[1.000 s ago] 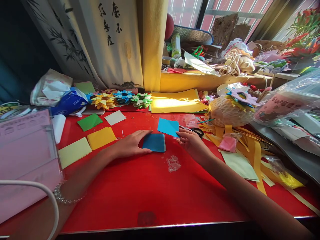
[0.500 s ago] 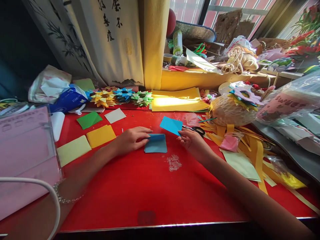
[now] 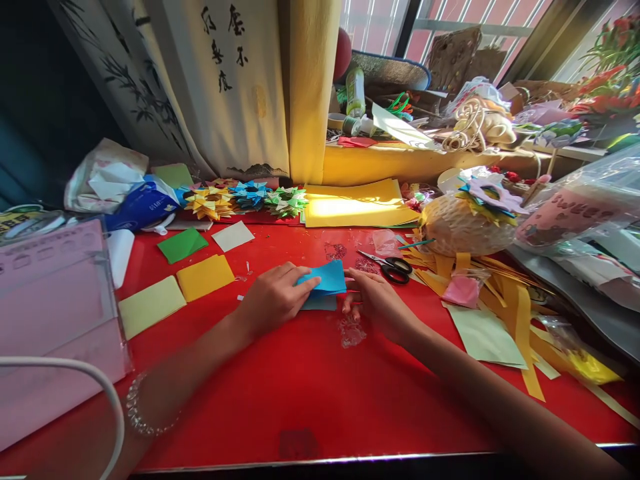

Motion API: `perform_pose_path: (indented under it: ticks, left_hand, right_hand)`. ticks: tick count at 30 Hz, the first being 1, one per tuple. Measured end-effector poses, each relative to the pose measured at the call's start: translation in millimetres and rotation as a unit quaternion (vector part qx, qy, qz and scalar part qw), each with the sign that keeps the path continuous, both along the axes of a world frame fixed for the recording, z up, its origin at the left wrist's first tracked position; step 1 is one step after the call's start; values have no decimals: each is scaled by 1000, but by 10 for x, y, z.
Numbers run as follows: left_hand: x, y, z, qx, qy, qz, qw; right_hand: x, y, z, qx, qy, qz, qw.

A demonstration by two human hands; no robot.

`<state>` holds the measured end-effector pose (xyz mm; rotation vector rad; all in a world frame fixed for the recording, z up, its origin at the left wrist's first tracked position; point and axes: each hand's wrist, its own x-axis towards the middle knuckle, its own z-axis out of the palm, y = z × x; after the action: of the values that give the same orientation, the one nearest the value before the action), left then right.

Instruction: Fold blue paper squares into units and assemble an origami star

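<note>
Bright blue paper (image 3: 330, 275) is pinched at its left side by my left hand (image 3: 277, 293), thumb on top. Beneath it, darker blue paper (image 3: 321, 304) lies on the red table (image 3: 300, 373). My right hand (image 3: 373, 300) is at the bright paper's right edge, its fingers apart and holding nothing that I can see. Black-handled scissors (image 3: 395, 268) lie partly open just beyond my right hand.
Green (image 3: 183, 245), yellow (image 3: 205, 277) and pale sheets (image 3: 153, 307) lie at the left, near a pink folder (image 3: 55, 320). Folded paper stars (image 3: 250, 195) line the back. Yellow strips (image 3: 523, 320) and a foam-netted object (image 3: 463, 223) are at the right.
The bright blue paper has moved left and down from my right hand over the darker paper. My left hand has taken hold of it, my right hand has opened, and the scissors are uncovered.
</note>
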<state>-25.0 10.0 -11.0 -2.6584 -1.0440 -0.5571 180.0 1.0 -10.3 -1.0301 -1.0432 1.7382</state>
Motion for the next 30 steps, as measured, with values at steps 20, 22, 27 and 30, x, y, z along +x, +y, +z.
perform_pose_path:
  ticks: [20,22,27,30]
  left_hand:
    - [-392,400,-43,15,31,88,995]
    - [-376,401,-47,11,29,89,996]
    - [-191,215,-15,-64,43,-46,996]
    - [-116,137,-12,-115,26,-86,989]
  right_hand:
    - [-44,91,-100,505,-427,149,735]
    - [-21,83,-132,554,-461,179,670]
    - [6,93,-174,602,-482,150,619]
    - [18,105,-204,611,-474,146,617]
